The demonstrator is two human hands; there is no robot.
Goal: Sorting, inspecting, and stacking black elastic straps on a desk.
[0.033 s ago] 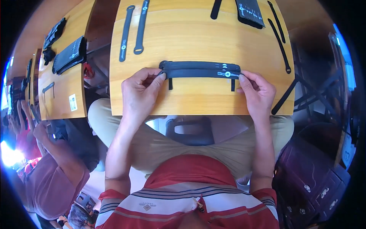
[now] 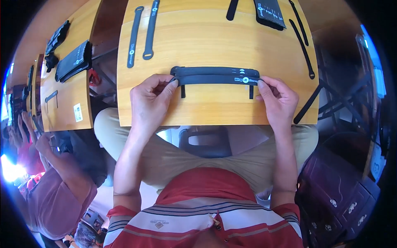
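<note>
A dark grey fabric strap (image 2: 211,79) with a white printed patch lies stretched between my hands, near the table's front edge. My left hand (image 2: 154,97) pinches its left end between thumb and fingers. At the other end, my right hand (image 2: 278,98) grips it near the print. Just behind lies a stack of similar straps (image 2: 206,70), its edges partly covered by the held one. Two short narrow black strips, a left one (image 2: 183,91) and a right one (image 2: 251,92), stick out toward me from under the straps.
Two looped grey straps, one (image 2: 133,41) beside another (image 2: 151,35), lie at the table's far left. A bundle of straps (image 2: 269,15) sits at the back; black straps (image 2: 302,48) line the right side. A neighbouring table (image 2: 66,103) and a seated person (image 2: 62,186) are at left.
</note>
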